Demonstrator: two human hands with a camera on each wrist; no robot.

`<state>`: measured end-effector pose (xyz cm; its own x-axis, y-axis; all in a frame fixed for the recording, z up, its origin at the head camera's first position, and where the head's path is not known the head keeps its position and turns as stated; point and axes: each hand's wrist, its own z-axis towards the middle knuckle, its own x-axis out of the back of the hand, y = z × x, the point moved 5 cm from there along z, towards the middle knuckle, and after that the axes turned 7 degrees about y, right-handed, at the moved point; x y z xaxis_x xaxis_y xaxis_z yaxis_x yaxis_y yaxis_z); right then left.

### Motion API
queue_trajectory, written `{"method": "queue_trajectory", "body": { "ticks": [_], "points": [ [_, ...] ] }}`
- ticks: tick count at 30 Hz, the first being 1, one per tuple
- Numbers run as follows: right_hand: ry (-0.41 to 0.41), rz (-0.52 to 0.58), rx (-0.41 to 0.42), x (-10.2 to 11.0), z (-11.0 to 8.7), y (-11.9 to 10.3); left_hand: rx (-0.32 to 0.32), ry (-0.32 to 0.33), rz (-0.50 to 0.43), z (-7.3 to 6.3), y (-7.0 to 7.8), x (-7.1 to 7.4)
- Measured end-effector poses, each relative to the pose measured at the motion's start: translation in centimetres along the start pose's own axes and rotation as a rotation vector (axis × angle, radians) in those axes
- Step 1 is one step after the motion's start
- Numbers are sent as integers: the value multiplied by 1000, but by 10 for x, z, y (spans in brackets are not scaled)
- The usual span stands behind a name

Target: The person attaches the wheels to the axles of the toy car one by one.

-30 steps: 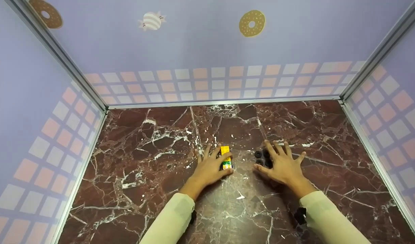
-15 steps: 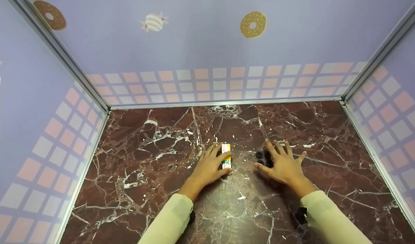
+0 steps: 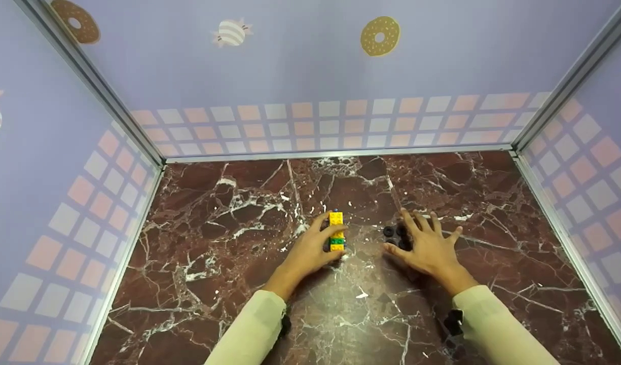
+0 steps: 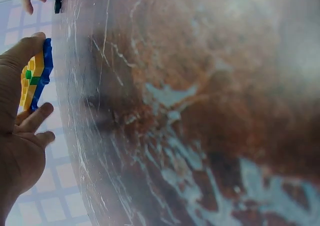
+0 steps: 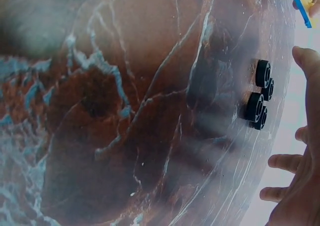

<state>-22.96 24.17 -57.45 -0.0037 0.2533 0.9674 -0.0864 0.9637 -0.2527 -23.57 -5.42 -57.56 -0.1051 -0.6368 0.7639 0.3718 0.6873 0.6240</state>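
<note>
My left hand (image 3: pixel 310 247) holds a toy brick build (image 3: pixel 336 218), yellow on top with a green band, between thumb and fingers. In the left wrist view a blue base (image 4: pixel 46 61) shows under the yellow and green bricks, and the build appears slightly off the table. Fingers hide part of its side. To the right, my right hand (image 3: pixel 432 249) hovers with spread fingers around several small black toy wheels (image 3: pixel 388 231). The right wrist view shows these wheels (image 5: pixel 262 73) standing grouped on the tabletop, apart from the fingers; the hand grips nothing.
The brown marbled table (image 3: pixel 229 284) is bounded by a lilac back wall (image 3: pixel 300 66) and side walls with pale squares. Metal strips run along the table's edges. Small white specks mark the surface beyond the left hand.
The left hand's spread fingers have drawn in around the brick build, which has shifted slightly away from me. The right hand has barely moved, staying by the wheels.
</note>
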Motion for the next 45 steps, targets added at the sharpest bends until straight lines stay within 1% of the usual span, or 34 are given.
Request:
{"method": "queue_trajectory", "body": {
  "ticks": [3, 7, 12, 15, 19, 22, 25, 29, 36, 39, 42, 45],
  "points": [
    [3, -4, 2, 0, 0, 1, 0, 16, -61, -1, 1, 2],
    [6, -5, 4, 0, 0, 2, 13, 48, -164, 1, 0, 3],
    [3, -13, 3, 0, 0, 3, 55, 89, -261, 2, -4, 4],
    [1, -14, 3, -1, 0, 4, 109, 91, -381, 2, -6, 4],
    [0, -13, 3, -1, 1, 4, 176, 90, -589, 3, -8, 4],
    [-2, -13, 4, -1, 1, 3, 203, 104, -686, 3, -11, 4],
    [-5, -16, 5, -1, 1, 3, 224, 125, -728, 2, -14, 5],
    [1, -23, 9, -1, 1, 3, 235, 145, -755, 0, -16, 7],
    [3, -28, 19, -1, 2, 3, 227, 156, -816, -1, -20, 9],
    [12, -27, 27, 0, 2, 1, 232, 155, -861, 0, -23, 8],
    [25, -24, 38, 1, 2, 0, 223, 160, -896, 0, -22, 9],
    [43, -20, 53, 2, 3, -2, 205, 179, -897, 0, -19, 11]
  ]
}}
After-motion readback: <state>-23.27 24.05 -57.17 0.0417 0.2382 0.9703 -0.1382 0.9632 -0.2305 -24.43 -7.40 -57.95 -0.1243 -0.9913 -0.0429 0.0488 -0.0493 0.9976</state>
